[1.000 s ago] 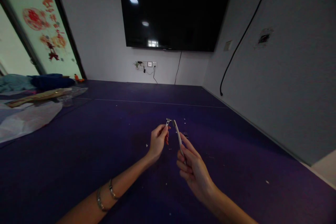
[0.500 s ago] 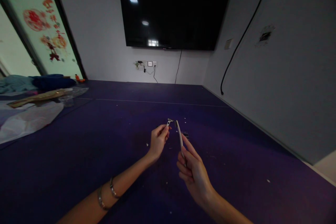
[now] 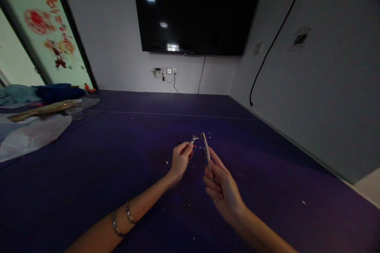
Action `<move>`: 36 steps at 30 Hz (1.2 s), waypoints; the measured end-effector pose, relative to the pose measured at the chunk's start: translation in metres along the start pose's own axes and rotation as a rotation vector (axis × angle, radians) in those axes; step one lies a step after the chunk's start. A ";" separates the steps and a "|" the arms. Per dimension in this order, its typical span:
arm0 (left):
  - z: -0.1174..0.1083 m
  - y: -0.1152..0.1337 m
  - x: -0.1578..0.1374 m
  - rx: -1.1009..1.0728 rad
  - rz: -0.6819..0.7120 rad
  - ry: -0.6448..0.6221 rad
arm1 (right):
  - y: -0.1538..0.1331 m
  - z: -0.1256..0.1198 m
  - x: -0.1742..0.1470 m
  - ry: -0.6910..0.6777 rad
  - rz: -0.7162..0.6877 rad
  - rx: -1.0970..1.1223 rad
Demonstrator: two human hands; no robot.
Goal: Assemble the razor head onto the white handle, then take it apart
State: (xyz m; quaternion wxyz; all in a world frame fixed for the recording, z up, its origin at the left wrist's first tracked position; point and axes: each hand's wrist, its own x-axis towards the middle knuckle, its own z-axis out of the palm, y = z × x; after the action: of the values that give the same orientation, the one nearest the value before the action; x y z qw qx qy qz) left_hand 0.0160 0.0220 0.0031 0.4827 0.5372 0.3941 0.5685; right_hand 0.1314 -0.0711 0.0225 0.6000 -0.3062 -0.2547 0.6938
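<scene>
My left hand (image 3: 180, 161) is closed around the handle of a small razor (image 3: 194, 138), its head pointing up and to the right. In my right hand (image 3: 222, 184) is a pale toothbrush (image 3: 206, 145), held nearly upright with its dark bristles facing the razor. A narrow gap seems to separate the bristles from the razor head. Partly hidden behind the toothbrush is a small dark thing (image 3: 205, 151) that I cannot make out. Both hands are above a purple surface (image 3: 118, 182) dotted with small white bits.
Clear plastic sheeting (image 3: 38, 136), a long brownish piece (image 3: 47, 110) and dark blue cloth (image 3: 61, 93) lie at the left. A television (image 3: 198, 12) hangs on the far wall above sockets (image 3: 169, 71). A black cable (image 3: 271, 43) runs down the right wall.
Both hands have shifted slightly to the right, taking the razor and toothbrush along. The toothbrush head is a little higher. Both grips stay the same.
</scene>
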 end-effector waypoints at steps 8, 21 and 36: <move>-0.002 0.003 0.003 -0.054 0.017 -0.011 | 0.007 0.009 -0.014 0.012 0.048 -0.006; -0.002 0.010 -0.001 -0.035 -0.019 -0.007 | 0.009 0.005 -0.011 0.030 -0.011 -0.032; 0.000 0.010 -0.002 -0.039 -0.022 -0.036 | 0.004 0.011 -0.011 0.021 -0.007 0.016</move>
State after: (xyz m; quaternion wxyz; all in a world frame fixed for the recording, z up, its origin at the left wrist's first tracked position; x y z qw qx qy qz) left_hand 0.0151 0.0176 0.0122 0.5064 0.5331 0.3802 0.5610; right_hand 0.1215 -0.0824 0.0285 0.6077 -0.3078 -0.2438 0.6903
